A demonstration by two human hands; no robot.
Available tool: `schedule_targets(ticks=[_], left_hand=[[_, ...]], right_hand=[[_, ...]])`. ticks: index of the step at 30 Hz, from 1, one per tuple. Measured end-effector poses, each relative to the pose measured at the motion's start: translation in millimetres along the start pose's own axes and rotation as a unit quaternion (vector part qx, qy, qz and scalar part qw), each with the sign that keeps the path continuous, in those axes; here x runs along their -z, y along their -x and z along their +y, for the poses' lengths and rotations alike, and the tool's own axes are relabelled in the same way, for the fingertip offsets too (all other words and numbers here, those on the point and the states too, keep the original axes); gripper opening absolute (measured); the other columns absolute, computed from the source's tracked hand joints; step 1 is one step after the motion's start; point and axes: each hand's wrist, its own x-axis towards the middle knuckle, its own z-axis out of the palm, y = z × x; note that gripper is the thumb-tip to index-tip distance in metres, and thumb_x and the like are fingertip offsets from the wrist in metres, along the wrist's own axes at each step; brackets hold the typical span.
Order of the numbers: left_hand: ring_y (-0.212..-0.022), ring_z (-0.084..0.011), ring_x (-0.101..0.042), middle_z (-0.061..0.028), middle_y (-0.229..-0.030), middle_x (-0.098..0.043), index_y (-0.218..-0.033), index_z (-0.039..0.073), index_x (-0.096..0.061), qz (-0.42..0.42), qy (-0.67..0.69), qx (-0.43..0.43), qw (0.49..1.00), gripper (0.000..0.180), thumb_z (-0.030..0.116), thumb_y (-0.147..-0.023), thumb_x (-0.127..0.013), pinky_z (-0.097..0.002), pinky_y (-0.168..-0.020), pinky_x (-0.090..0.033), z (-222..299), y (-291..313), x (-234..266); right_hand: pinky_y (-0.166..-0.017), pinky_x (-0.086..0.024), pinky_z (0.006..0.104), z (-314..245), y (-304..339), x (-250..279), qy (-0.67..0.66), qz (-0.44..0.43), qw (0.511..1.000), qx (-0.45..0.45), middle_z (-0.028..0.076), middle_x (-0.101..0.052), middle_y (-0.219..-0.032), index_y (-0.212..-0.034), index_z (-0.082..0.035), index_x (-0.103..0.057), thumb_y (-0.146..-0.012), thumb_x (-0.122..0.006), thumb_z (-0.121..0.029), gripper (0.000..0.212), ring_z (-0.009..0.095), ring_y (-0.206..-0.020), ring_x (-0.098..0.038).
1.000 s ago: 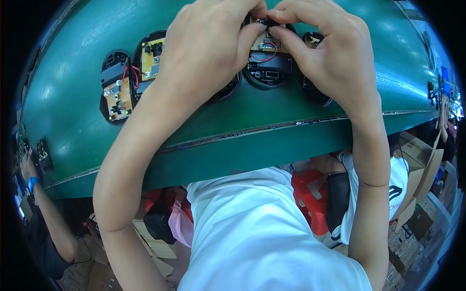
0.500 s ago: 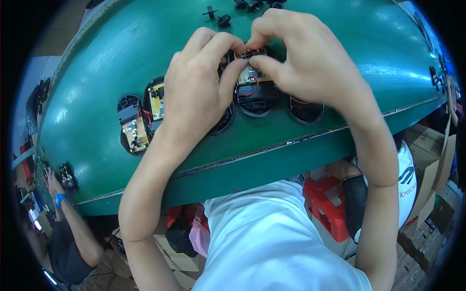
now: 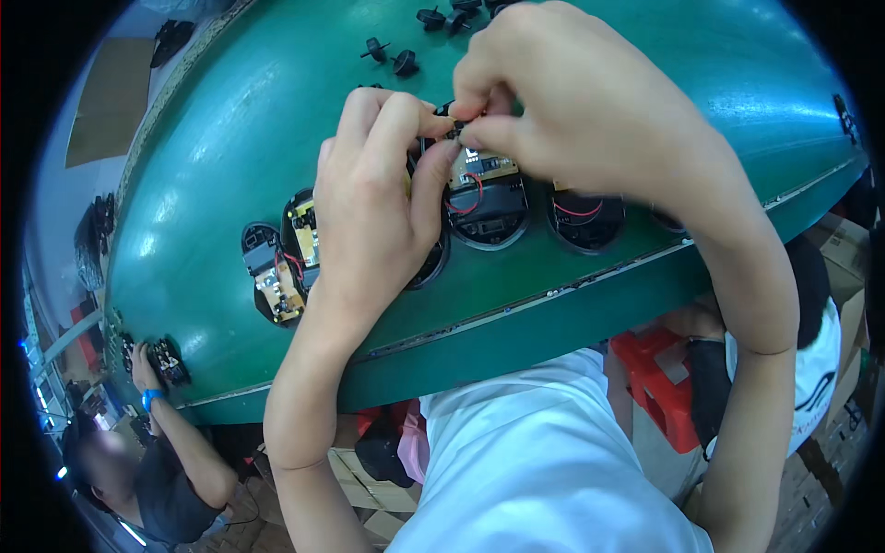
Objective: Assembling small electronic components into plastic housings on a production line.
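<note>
An open computer mouse base (image 3: 489, 226) lies on the green table, its black shell holding a tan circuit board (image 3: 493, 169) and a looped red wire. My left hand (image 3: 373, 180) is at the far end of that board, thumb and forefinger pinched together. Opposite it, my right hand (image 3: 590, 101) pinches at the same spot, fingertips nearly meeting the left ones. Whatever small dark part lies between them is mostly covered by the fingers. Another mouse base (image 3: 585, 230) sits under my right wrist, and further ones (image 3: 275, 281) stand left of my left hand, partly hidden.
Loose black scroll wheels (image 3: 404, 63) lie on the green table (image 3: 221, 147) beyond my hands. At the table's left end, another person's hand (image 3: 143, 369) touches dark parts. A red stool (image 3: 650, 382) and a person in white (image 3: 820, 359) are at the right, below the table edge.
The view has shifted, so the table and mouse bases appear lower. Both my hands stay pinched at the far end of the same board, with the right hand tilted more over it.
</note>
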Motion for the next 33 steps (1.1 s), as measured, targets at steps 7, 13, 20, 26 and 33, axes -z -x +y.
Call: schedule_targets(ticks=[7,13,20,26,33], left_hand=[[-0.091,-0.0296,-0.061,-0.0099,-0.105,-0.062,-0.1,0.005,-0.058,-0.018,-0.048,0.003,0.999,0.023,0.0,-0.082,-0.071,-0.0391,-0.075,-0.041,4.4,-1.6,-1.8],[-0.083,-0.0238,-0.059,-0.0082,-0.103,-0.062,-0.101,0.005,-0.059,-0.022,0.021,0.05,0.998,0.029,0.002,-0.076,-0.073,-0.036,-0.074,-0.041,5.5,-10.4,-3.2],[-0.079,-0.0217,-0.058,-0.0076,-0.102,-0.062,-0.098,0.007,-0.061,-0.038,0.042,0.067,0.996,0.028,0.003,-0.074,-0.074,-0.0339,-0.073,-0.043,3.2,-18.2,-4.0],[-0.08,-0.0224,-0.059,-0.006,-0.102,-0.063,-0.098,0.007,-0.062,-0.038,0.045,0.076,0.995,0.029,0.002,-0.073,-0.074,-0.0354,-0.072,-0.043,3.0,-20.6,-5.0],[-0.089,-0.0255,-0.063,-0.0058,-0.103,-0.064,-0.1,0.008,-0.063,-0.03,0.024,0.056,0.998,0.03,0.002,-0.073,-0.074,-0.0366,-0.073,-0.042,0.9,-17.9,-4.1]], right_hand=[[-0.066,-0.052,0.0349,12.0,4.6,-8.5,-0.075,0.0,0.997,-0.017,0.013,-0.066,-0.076,-0.085,0.004,-0.071,-0.071,-0.075,-0.003,0.016,0.027,-0.074,-0.065],[-0.064,-0.049,0.0326,20.7,5.5,-10.2,-0.111,0.045,0.993,0.024,0.011,-0.061,-0.073,-0.085,0.005,-0.068,-0.071,-0.075,-0.003,0.017,0.022,-0.07,-0.062],[-0.061,-0.049,0.0305,27.3,5.5,-10.8,-0.168,0.035,0.985,-0.018,0.011,-0.06,-0.075,-0.085,0.005,-0.067,-0.071,-0.075,-0.001,0.017,0.02,-0.068,-0.061],[-0.06,-0.047,0.0352,21.3,10.2,-11.2,-0.078,0.063,0.995,0.016,0.011,-0.058,-0.075,-0.082,0.002,-0.067,-0.069,-0.077,0.001,0.017,0.026,-0.068,-0.059],[-0.06,-0.046,0.0365,27.3,4.8,-8.7,-0.1,0.042,0.994,0.013,0.011,-0.058,-0.075,-0.084,0.001,-0.067,-0.071,-0.077,0.002,0.016,0.028,-0.067,-0.057]])
